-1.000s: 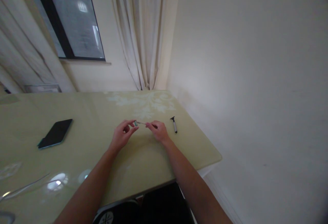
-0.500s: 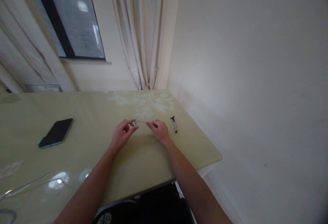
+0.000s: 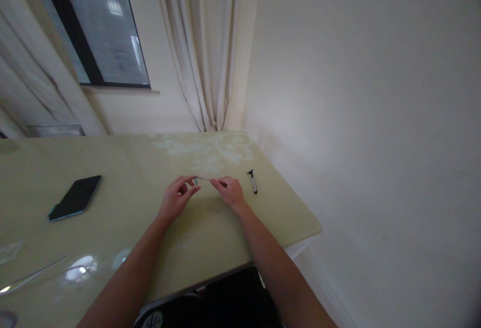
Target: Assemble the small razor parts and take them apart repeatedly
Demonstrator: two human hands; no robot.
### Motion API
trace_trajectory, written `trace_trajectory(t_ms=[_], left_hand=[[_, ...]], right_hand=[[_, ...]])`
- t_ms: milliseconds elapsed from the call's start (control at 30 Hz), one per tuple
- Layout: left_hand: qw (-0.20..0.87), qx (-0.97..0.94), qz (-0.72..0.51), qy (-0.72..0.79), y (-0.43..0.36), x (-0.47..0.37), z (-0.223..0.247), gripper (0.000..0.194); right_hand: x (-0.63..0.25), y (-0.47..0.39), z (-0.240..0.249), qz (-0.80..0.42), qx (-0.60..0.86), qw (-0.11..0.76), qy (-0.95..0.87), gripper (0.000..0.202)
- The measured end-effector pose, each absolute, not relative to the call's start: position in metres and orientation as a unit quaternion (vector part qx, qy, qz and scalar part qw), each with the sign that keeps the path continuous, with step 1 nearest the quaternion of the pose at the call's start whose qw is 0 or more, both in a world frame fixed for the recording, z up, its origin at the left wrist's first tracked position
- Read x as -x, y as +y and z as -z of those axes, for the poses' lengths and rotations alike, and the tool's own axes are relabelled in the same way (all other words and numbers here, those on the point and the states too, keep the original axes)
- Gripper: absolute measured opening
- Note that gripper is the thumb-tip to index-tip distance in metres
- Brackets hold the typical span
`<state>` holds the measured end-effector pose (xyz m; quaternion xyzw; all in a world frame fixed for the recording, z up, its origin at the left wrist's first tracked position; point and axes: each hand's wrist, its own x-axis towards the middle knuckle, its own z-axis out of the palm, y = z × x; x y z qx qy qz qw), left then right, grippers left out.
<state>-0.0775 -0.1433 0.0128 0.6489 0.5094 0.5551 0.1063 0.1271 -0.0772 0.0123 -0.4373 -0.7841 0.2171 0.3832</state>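
My left hand (image 3: 176, 197) is closed, pinching a small silver-and-green rectangular piece (image 3: 196, 181) upright between thumb and fingertips. It is too small to name surely. In my right hand (image 3: 229, 191), also closed, a thin light stick (image 3: 203, 178) points left. Its tip meets the top of the small piece or lies just in front of it; I cannot tell which. Both hands are above the table. A razor (image 3: 253, 182) with a black head and a grey-and-black handle lies just right of my right hand.
The glossy pale-green table (image 3: 210, 248) has its right edge near a white wall (image 3: 361, 117). A dark flat tablet-like object (image 3: 77, 198) lies at left. Nearer on the left are a clear plastic piece (image 3: 10, 252) and a thin shiny strip (image 3: 33, 274).
The stick in my right hand has moved slightly up at its tip, against or over the top of the small piece. My view has turned a little to the right.
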Motion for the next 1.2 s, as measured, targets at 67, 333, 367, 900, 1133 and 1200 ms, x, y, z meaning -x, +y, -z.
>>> trace_trajectory(t_ms=[67, 333, 367, 900, 1133, 1200], left_hand=[[0.104, -0.646, -0.557, 0.512, -0.1440, 0.0769, -0.0142, 0.032], [0.082, -0.628, -0.569, 0.525, -0.1432, 0.0801, -0.0133, 0.033], [0.082, -0.629, -0.569, 0.524, -0.1427, 0.0808, -0.0125, 0.032], [0.072, -0.628, -0.577, 0.517, -0.1468, 0.0758, -0.0214, 0.032], [0.087, -0.639, -0.572, 0.507, -0.1447, 0.0770, -0.0167, 0.032], [0.089, -0.639, -0.571, 0.507, -0.1439, 0.0781, -0.0149, 0.031]], right_hand=[[-0.1270, -0.0773, -0.0128, -0.223, 0.429, 0.388, -0.785, 0.063], [-0.1261, -0.0757, -0.0103, -0.253, 0.419, 0.389, -0.781, 0.062], [-0.1260, -0.0756, -0.0097, -0.260, 0.411, 0.392, -0.781, 0.062], [-0.1307, -0.0761, -0.0157, -0.260, 0.404, 0.389, -0.786, 0.062], [-0.1285, -0.0760, -0.0138, -0.285, 0.401, 0.388, -0.779, 0.063], [-0.1289, -0.0753, -0.0142, -0.283, 0.398, 0.394, -0.779, 0.062]])
